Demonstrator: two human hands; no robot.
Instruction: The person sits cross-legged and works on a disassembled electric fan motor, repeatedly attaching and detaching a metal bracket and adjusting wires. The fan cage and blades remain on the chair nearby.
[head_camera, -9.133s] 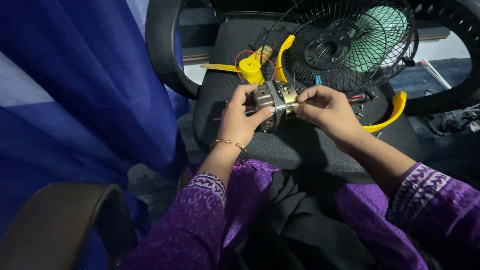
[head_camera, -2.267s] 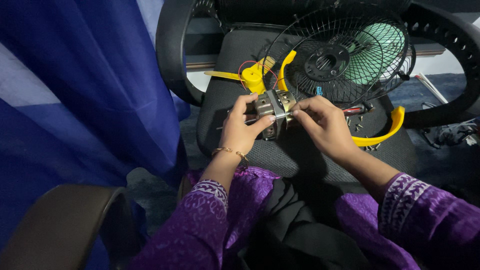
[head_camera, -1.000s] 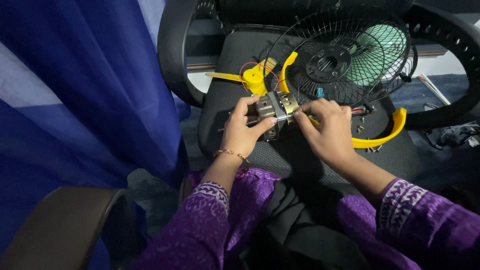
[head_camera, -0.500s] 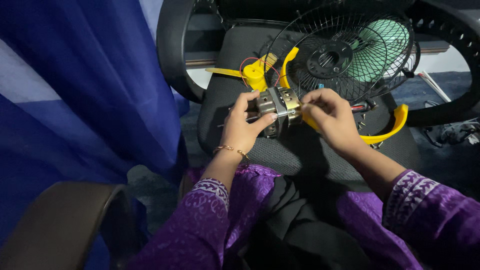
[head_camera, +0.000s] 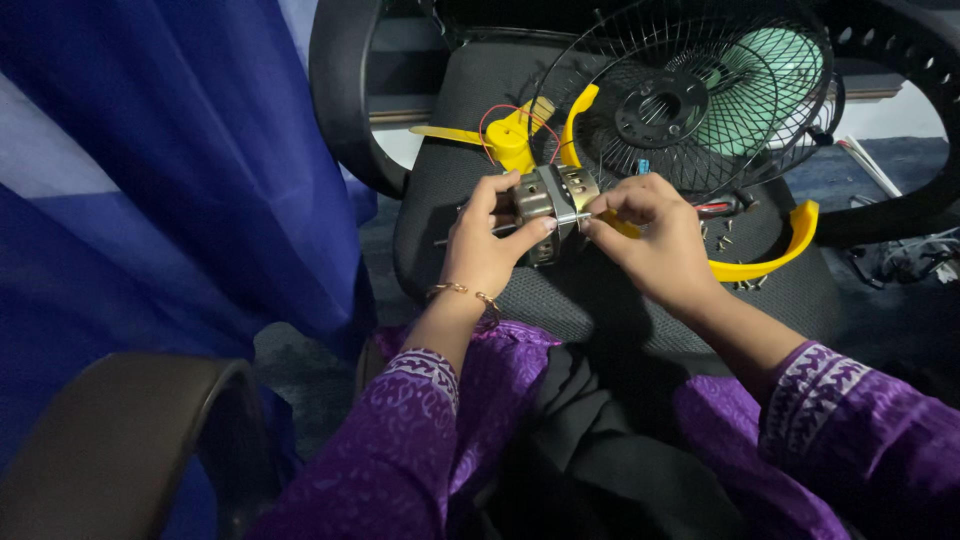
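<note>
A small metal fan motor (head_camera: 556, 197) with a thin shaft is held above a black mesh chair seat (head_camera: 600, 300). My left hand (head_camera: 487, 245) grips its left side, thumb and fingers around the body. My right hand (head_camera: 652, 240) pinches something small at the motor's right end; what it pinches is hidden by the fingers. Red wires (head_camera: 500, 115) run from the motor to a yellow plastic fan part (head_camera: 510, 140) just behind it.
A black wire fan guard (head_camera: 700, 95) leans on the chair back with a green blade behind it. A yellow curved bracket (head_camera: 770, 255) and several small screws (head_camera: 725, 235) lie on the seat. Blue cloth (head_camera: 150, 180) hangs at left; a dark armrest (head_camera: 110, 440) is near.
Both hands stay on the motor. It has turned slightly between the fingers and my right hand has shifted a little along its right end.
</note>
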